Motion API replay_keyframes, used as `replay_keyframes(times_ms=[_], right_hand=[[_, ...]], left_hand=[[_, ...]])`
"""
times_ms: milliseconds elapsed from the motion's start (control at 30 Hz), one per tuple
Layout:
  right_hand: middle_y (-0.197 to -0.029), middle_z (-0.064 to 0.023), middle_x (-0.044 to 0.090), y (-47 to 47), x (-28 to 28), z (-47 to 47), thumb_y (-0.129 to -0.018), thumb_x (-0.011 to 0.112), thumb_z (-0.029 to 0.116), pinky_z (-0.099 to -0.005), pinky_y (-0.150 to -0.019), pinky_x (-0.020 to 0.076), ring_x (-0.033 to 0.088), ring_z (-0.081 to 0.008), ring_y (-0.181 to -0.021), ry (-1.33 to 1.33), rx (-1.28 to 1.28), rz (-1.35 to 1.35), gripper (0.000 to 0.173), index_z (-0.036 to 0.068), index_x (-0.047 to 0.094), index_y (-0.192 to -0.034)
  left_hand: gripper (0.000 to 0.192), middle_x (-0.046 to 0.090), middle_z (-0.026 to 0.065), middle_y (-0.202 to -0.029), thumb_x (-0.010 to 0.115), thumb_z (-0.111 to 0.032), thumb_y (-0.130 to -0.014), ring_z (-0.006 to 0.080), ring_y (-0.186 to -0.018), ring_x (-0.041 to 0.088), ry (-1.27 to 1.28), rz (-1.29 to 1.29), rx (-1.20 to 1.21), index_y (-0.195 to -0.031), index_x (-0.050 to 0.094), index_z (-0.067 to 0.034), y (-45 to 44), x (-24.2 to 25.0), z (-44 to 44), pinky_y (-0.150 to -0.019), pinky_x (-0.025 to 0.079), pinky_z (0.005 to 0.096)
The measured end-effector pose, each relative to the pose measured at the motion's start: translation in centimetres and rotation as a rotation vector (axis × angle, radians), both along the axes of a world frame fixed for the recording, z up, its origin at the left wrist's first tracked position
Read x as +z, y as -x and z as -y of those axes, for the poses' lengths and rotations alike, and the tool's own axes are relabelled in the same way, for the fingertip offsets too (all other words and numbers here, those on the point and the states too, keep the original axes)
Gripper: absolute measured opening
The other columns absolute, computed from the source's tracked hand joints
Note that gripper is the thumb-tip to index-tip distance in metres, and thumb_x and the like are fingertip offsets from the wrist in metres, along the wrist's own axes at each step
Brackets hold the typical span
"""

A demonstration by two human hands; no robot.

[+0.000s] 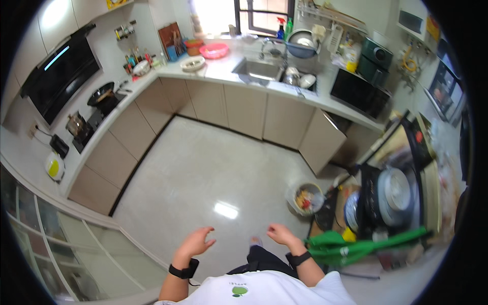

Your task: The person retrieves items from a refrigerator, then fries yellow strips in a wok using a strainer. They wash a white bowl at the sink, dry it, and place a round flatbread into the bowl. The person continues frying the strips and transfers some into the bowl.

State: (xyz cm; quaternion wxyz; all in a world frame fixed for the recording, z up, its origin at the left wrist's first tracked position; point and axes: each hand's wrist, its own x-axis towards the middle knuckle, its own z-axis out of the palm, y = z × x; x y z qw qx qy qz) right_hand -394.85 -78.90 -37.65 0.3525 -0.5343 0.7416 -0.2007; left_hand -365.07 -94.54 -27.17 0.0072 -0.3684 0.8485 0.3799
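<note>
My left hand (197,242) hangs in the air over the pale floor (183,171), its fingers apart and nothing in it. Level with it on the other side, my right hand (281,234) has curled fingers. Nothing shows in that hand, though its palm is hidden. Both wrists wear black straps. Nearest to my right hand are a lined waste bin (292,207) with scraps inside and a green fabric bag (339,249) hanging by a crowded rack. Ahead, a beige cabinet door (322,141) stands ajar under the counter.
Along the far counter are a steel sink (263,70), a pink basin (214,50) and a black microwave oven (360,93). A wok (101,95) and a pot (76,124) sit on the left hob. At right, the rack holds a lidded cooker (394,188). Glass-panelled doors (68,244) flank me at left.
</note>
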Motion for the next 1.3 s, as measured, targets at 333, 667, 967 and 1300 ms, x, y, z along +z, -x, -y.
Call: replay_keyframes(times_ms=[333,667,967,1300], right_hand=[[-0.089,-0.0159,0.062,10.9,4.8,37.6,-0.077,0.054,0.019,-0.0411,-0.071,0.0474,0.059,-0.0336,-0.084,0.167,0.02,-0.088,0.021,0.004,0.058,-0.091],[-0.081,-0.0131,0.063,11.1,5.3,68.5,-0.078,0.059,0.022,-0.0366,-0.069,0.0481,0.06,-0.0283,-0.077,0.036,0.121,0.113,0.022,0.005,0.058,-0.092],[-0.087,-0.0059,0.06,20.8,5.5,100.2,-0.088,0.055,0.019,-0.0283,-0.059,0.0505,0.059,-0.0141,-0.071,0.085,-0.129,0.887,0.022,0.002,0.055,-0.102],[-0.109,-0.0209,0.053,25.4,5.2,129.0,-0.088,0.047,0.05,-0.0444,-0.079,0.0491,0.057,-0.0315,-0.094,-0.234,-0.614,1.536,0.066,-0.007,0.035,-0.12]], left_hand=[[0.041,0.061,0.0144,-0.101,0.066,-0.02,-0.077,0.0266,-0.093,0.059,-0.084,-0.076,0.328,-0.112,0.053,-0.004,2.5,1.2,30.5,-0.078,0.048,0.0348],[0.041,0.06,0.0166,-0.103,0.064,-0.02,-0.077,0.0287,-0.092,0.058,0.056,-0.058,0.229,-0.113,0.052,-0.004,7.8,1.3,64.4,-0.079,0.047,0.0371],[0.039,0.058,0.0184,-0.107,0.063,-0.019,-0.078,0.0307,-0.097,0.057,0.075,-0.049,0.318,-0.112,0.052,-0.004,14.7,-0.2,82.1,-0.081,0.046,0.0381],[0.037,0.061,0.0137,-0.097,0.065,-0.016,-0.076,0.0253,-0.086,0.059,-0.022,-0.093,0.629,-0.11,0.053,-0.004,22.3,-0.6,97.3,-0.075,0.048,0.0342]])
